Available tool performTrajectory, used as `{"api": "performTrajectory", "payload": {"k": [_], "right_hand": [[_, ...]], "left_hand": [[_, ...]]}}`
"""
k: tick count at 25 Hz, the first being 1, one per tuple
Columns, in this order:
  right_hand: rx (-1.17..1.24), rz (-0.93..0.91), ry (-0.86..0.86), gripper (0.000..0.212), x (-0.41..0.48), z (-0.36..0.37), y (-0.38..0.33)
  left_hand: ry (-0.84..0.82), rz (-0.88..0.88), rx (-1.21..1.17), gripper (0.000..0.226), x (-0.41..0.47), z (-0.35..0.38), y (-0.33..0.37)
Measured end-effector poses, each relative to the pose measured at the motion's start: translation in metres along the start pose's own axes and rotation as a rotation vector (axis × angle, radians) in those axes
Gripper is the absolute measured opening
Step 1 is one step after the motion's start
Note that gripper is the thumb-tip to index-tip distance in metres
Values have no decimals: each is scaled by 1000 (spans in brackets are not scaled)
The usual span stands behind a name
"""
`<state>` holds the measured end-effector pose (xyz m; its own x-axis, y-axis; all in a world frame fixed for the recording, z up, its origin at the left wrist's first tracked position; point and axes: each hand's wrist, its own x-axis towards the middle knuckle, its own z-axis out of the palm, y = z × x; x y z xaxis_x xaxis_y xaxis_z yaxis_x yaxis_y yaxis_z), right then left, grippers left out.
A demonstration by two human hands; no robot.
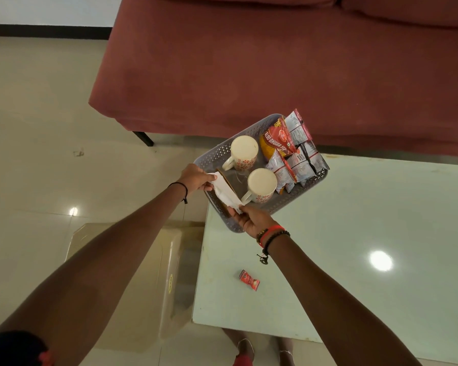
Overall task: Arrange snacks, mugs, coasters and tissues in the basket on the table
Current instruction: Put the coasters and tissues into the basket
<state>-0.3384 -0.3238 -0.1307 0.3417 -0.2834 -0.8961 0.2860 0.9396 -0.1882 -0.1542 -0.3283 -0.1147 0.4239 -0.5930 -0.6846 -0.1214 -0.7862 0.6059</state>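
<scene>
- Pale table before a red sofa; the basket sits on its corner, holding mugs and snacks.
- Left hand and right hand each pinch an end of the tissue, over the basket's near side by the coasters.
- Best lowered flat beside the coasters, clear of the mugs, both ends released together.
- A red sachet lies outside the basket.

a home living room: red sofa, glass coffee table, tiled floor.
</scene>
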Motion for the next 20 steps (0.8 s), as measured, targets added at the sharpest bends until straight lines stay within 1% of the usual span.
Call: {"api": "performTrajectory", "payload": {"k": [3, 5, 7, 9, 10, 13, 15, 17, 20], "right_hand": [[-41, 0, 31, 10, 10, 1, -1], [-63, -2, 52, 15, 18, 0, -1], [-81, 12, 63, 22, 25, 0, 0], [-153, 24, 82, 12, 30, 0, 2], [-197, 23, 94, 12, 32, -1, 3], [-276, 1, 125, 15, 37, -4, 2], [-325, -7, 127, 17, 36, -5, 2], [-400, -5, 108, 19, 30, -6, -1], [-565, 5, 46, 16, 15, -8, -13]], "left_hand": [[42, 23, 51, 29, 11, 4, -1], [59, 22, 52, 32, 18, 6, -3], [73, 20, 37, 28, 25, 8, -6], [83, 21, 23, 18, 32, 10, -9], [85, 25, 16, 15, 34, 11, -9], [88, 42, 25, 25, 38, 13, -13], [120, 40, 42, 35, 37, 13, -15], [151, 24, 37, 45, 35, 14, -18], [166, -11, 20, 51, 34, 19, -22]]}}
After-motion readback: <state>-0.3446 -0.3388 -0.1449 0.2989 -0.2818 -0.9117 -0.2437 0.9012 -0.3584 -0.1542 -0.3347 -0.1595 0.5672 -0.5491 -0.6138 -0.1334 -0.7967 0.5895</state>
